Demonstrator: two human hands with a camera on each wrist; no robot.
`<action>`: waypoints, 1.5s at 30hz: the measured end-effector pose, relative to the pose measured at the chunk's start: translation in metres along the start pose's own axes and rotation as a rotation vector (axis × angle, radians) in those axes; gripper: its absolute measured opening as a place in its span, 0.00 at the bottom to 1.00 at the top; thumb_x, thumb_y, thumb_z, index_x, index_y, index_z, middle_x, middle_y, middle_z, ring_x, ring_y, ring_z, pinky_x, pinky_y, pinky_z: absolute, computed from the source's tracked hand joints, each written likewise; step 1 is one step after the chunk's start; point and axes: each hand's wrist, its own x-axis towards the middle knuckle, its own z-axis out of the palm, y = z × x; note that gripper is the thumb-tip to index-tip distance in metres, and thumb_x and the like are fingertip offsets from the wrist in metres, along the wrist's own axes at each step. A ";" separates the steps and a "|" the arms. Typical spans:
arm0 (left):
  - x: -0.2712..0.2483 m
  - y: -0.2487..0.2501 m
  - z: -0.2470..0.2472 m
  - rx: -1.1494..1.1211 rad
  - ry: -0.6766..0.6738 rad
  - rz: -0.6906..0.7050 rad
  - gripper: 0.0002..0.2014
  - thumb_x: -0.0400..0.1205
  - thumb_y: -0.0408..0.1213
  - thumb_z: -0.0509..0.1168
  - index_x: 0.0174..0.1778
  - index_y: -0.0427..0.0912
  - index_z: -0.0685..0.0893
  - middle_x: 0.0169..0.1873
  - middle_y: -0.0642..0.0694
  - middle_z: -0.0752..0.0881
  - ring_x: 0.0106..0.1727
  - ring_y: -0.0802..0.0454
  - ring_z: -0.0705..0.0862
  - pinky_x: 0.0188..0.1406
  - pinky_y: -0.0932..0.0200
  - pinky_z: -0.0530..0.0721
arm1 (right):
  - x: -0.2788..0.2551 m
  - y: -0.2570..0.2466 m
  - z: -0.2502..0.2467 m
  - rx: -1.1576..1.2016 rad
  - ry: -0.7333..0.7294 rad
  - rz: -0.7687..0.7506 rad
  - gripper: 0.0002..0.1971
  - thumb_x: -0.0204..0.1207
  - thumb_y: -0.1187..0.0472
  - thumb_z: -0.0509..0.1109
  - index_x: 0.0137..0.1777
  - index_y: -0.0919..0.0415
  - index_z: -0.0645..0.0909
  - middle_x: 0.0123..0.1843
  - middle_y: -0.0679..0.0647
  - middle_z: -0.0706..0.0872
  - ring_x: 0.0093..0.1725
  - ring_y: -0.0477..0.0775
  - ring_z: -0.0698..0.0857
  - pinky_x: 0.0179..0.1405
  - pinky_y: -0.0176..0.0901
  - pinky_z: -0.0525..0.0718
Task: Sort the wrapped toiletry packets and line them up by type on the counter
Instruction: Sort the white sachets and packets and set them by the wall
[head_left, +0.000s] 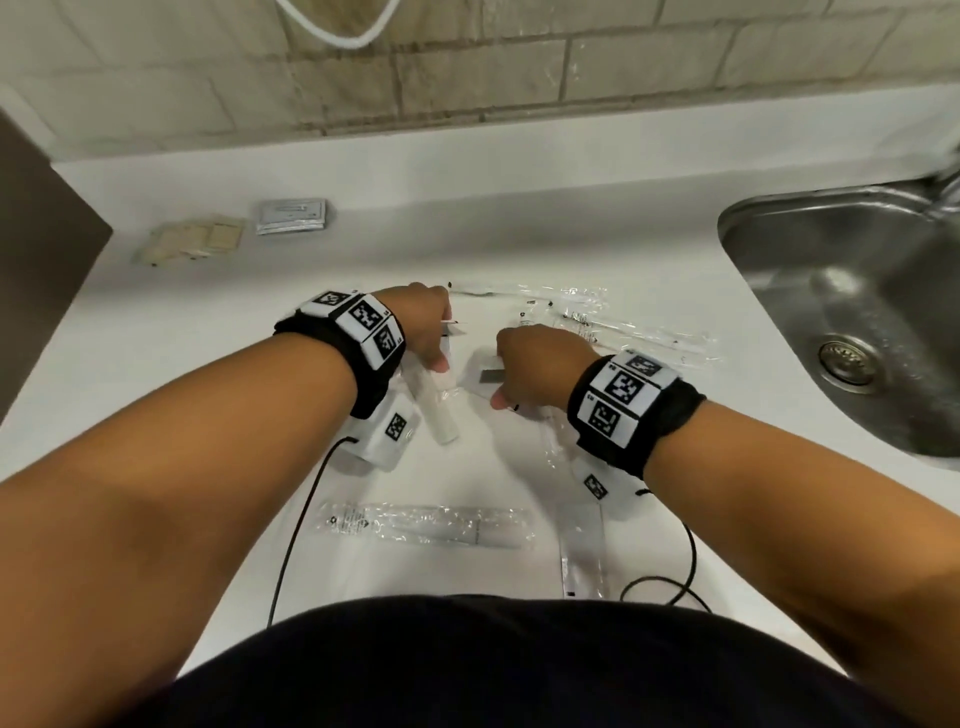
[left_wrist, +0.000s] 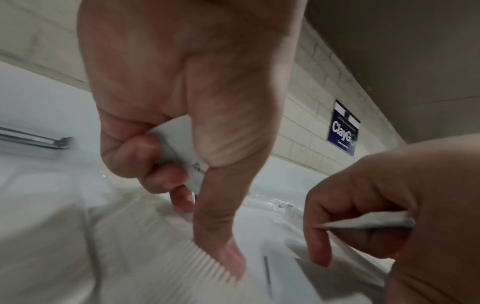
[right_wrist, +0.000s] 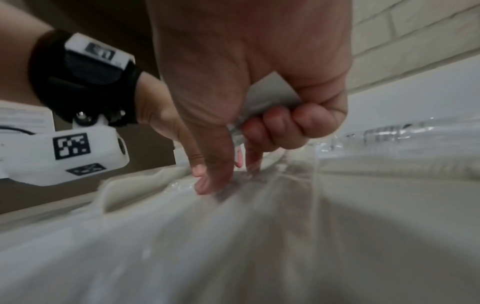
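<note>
both hands holding packets over the counter (head_left: 519, 218)

the left hand (head_left: 423, 325) curls round a white tube (head_left: 441, 410), which pokes out below the grip toward frame bottom. the right hand (head_left: 540, 366) has its fingers clamped on a clear-wrapped packet (head_left: 485, 371) at frame centre. other packets lie upper left and along the bottom.

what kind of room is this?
Likely a kitchenette or pantry: white counter with an inset steel sink, tiled wall behind, and a printed sign on it.
</note>
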 end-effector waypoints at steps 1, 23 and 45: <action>0.000 -0.003 -0.001 -0.003 -0.008 -0.015 0.36 0.69 0.47 0.79 0.70 0.42 0.74 0.64 0.43 0.81 0.61 0.42 0.81 0.58 0.52 0.80 | 0.005 -0.002 0.000 -0.008 -0.018 0.016 0.19 0.67 0.50 0.79 0.50 0.60 0.80 0.47 0.53 0.86 0.44 0.56 0.83 0.40 0.46 0.82; -0.048 -0.056 -0.010 -1.026 0.179 -0.005 0.03 0.79 0.42 0.71 0.45 0.48 0.84 0.38 0.48 0.81 0.36 0.56 0.75 0.30 0.62 0.72 | -0.085 0.018 -0.027 0.178 -0.288 -0.347 0.10 0.72 0.65 0.72 0.43 0.54 0.72 0.37 0.46 0.78 0.37 0.46 0.75 0.36 0.42 0.71; -0.133 -0.043 0.058 -1.677 0.188 -0.116 0.17 0.85 0.26 0.58 0.68 0.41 0.77 0.54 0.40 0.87 0.37 0.51 0.90 0.40 0.57 0.89 | -0.136 0.023 0.030 -0.460 -0.299 -0.499 0.30 0.70 0.55 0.74 0.73 0.50 0.71 0.68 0.52 0.73 0.65 0.58 0.74 0.60 0.48 0.72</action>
